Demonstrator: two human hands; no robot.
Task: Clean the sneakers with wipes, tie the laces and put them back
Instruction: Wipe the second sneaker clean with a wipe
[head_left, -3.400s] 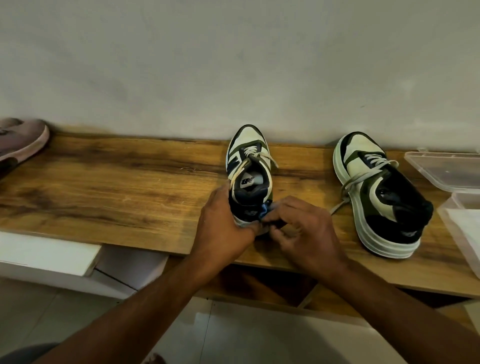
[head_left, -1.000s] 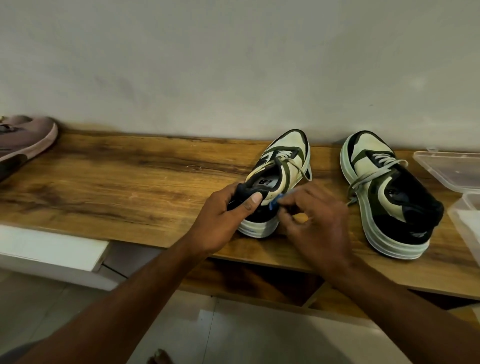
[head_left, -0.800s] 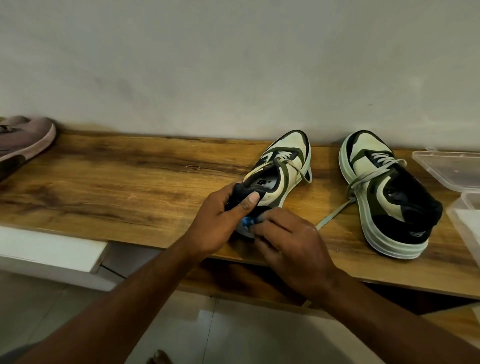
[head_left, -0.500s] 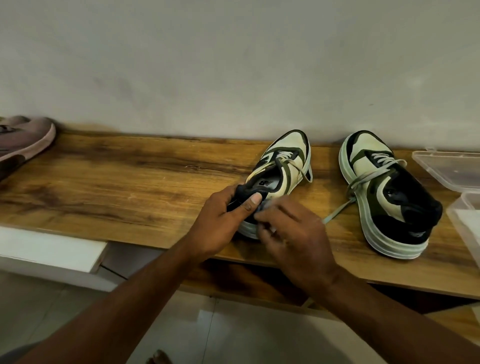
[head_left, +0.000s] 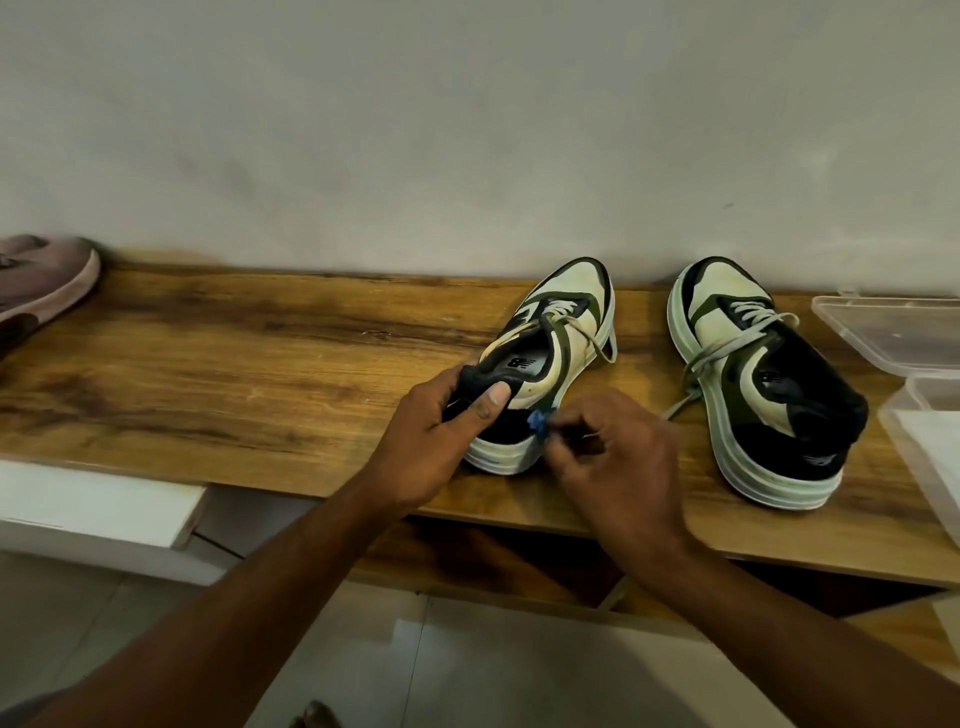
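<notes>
Two cream, olive and black sneakers with white soles stand on a wooden shelf (head_left: 218, 364). The left sneaker (head_left: 558, 338) is tilted toward the right, toe pointing away. My left hand (head_left: 441, 441) grips its black heel collar, thumb across the back. My right hand (head_left: 618, 457) pinches a small crumpled blue wipe (head_left: 538, 420) against the sneaker's rear right side, just above the sole. The right sneaker (head_left: 753, 384) stands upright and untouched, its laces loose, one end trailing on the wood.
A clear plastic box (head_left: 930, 441) with white wipes inside and its lid (head_left: 893, 332) lie at the shelf's right end. A pinkish shoe (head_left: 41, 280) rests at the far left. A wall runs behind the shelf. A white ledge (head_left: 98, 504) and tiled floor are below.
The left sneaker was turned so its toe points right and tipped on its side. My right hand has been rubbing the blue wipe back and forth along the heel side.
</notes>
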